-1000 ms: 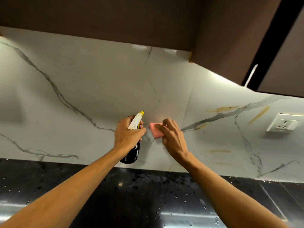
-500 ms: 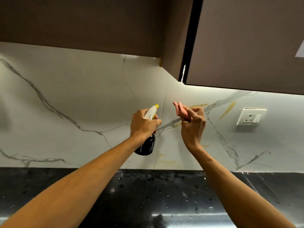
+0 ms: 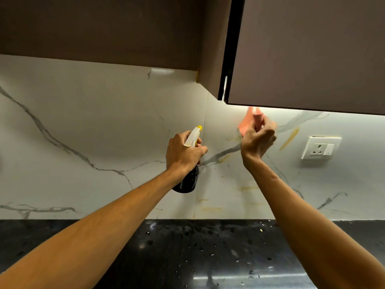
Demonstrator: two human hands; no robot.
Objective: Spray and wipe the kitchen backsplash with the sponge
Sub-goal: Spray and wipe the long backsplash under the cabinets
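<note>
My left hand point(image 3: 183, 153) is wrapped around the top of the spray bottle point(image 3: 188, 182). The bottle is dark, with a white and yellow spray head that points at the backsplash point(image 3: 104, 132). The bottle hangs in the air, near the wall and above the counter point(image 3: 187, 247).

My right hand point(image 3: 257, 140) has its fingers curled around the pink sponge point(image 3: 246, 122). The sponge is held high, just under the bottom edge of the brown cabinet point(image 3: 302, 49). It sits right up by the wall, but it looks blurry, so I cannot tell if it is touching.

The backsplash is white with grey lines like marble. It has yellow smears point(image 3: 289, 138) on it, one just to the right of my right hand and more lower down between my two arms. A white wall socket point(image 3: 319, 148) is further to the right. The counter is black and shiny, with many small drops of water on it.
</note>
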